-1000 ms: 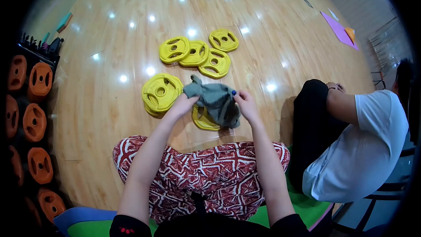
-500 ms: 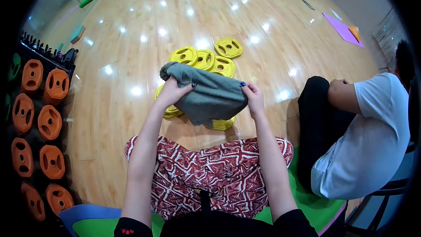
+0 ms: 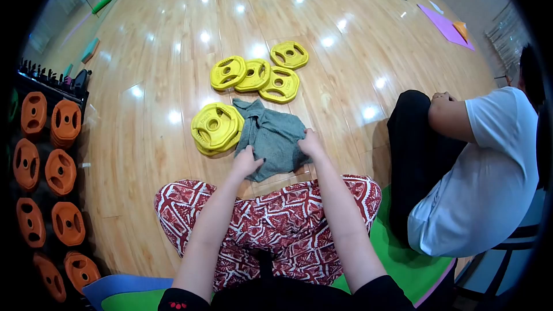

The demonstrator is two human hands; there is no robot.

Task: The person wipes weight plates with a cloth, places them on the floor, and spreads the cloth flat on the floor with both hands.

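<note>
A grey-green cloth [image 3: 273,140] hangs from both hands, low over the wooden floor in front of my crossed legs. My left hand [image 3: 247,163] pinches its near left edge, while my right hand [image 3: 311,144] grips the right edge. Its far left corner lies against a stack of yellow weight plates [image 3: 214,128]. Beyond the cloth lie several more yellow plates [image 3: 279,84], some overlapping. Whether a plate lies beneath the cloth is hidden.
At left stands a rack with orange weight plates [image 3: 67,116]. A person in a white shirt [image 3: 472,178] sits close at my right. Under me is a green mat [image 3: 397,265]; a pink mat [image 3: 444,25] lies far right on the floor [image 3: 138,155].
Both hands have lowered the cloth toward the floor and drawn nearer each other. The yellow plates behind it now show more fully. My view has shifted slightly.
</note>
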